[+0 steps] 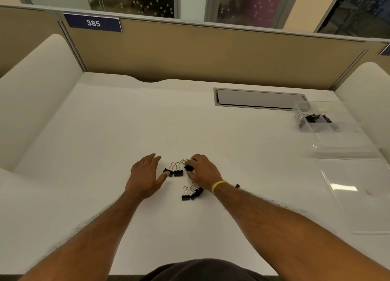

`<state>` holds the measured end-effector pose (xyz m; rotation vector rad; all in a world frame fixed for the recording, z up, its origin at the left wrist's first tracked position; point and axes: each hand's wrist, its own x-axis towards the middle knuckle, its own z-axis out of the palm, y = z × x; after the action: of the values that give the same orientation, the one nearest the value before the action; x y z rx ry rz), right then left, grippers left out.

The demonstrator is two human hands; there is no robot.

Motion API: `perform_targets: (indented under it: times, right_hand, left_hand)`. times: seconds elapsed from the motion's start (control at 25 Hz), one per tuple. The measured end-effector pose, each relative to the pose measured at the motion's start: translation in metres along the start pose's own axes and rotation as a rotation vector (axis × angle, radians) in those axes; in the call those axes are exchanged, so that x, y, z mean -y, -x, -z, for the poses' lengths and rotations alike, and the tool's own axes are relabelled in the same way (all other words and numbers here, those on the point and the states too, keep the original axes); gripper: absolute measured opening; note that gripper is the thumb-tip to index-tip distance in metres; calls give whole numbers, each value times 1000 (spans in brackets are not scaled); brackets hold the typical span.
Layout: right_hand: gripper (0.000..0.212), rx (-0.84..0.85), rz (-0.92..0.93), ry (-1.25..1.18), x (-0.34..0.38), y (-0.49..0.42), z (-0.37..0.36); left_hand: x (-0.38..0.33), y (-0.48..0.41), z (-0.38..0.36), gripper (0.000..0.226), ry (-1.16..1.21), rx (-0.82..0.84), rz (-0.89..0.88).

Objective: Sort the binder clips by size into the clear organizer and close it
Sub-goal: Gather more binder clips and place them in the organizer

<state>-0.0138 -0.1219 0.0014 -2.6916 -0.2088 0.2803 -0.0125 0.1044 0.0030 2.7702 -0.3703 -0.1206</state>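
I see a pair of black clips (176, 171) with silver wire handles lying side by side on the worktop (105, 143), handles pointing away from me. Just right of them, my right hand (203, 171) curls round a third clip (188, 167). A bunch of clips (191, 193) lies nearer me. Far right, the clear organizer (337, 139) stands open, its lid (358, 196) flat, with more clips (314, 118) in its far compartment.

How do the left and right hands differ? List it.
The left hand is open with fingers straight; the right hand curls round a binder clip. The right wrist bears a yellow wristband; the left is bare. Both flank the loose clips on the white desk.
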Motion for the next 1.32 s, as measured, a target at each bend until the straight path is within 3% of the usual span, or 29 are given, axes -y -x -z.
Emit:
perform_targets:
  times: [0.32,0.48,0.72,0.8,1.0,1.16,1.32]
  right_hand:
    - [31,-99,-64,-183,-3,-7,1]
    - [26,-230,-86,-355,2,-9,8]
    - [26,-244,-69,-380,1,-3,10]
    - [25,-287,-13,-430,5,2,12]
    - [29,-276,138,-489,30,0,15]
    - [41,-232,124,-424,25,-3,10]
    - [31,-110,65,-155,17,-6,4]
  left_hand:
    - [-15,-14,-4,78,99,-29,-27]
    - [-32,-23,-5,61,284,-82,-1]
    - [-49,-26,-6,54,467,-58,36]
    - [-56,-28,-5,52,656,-51,153]
    - [-80,-39,10,31,1421,99,483]
    - [-63,-40,16,28,1358,3,555]
    - [-39,-35,16,28,1276,-55,597]
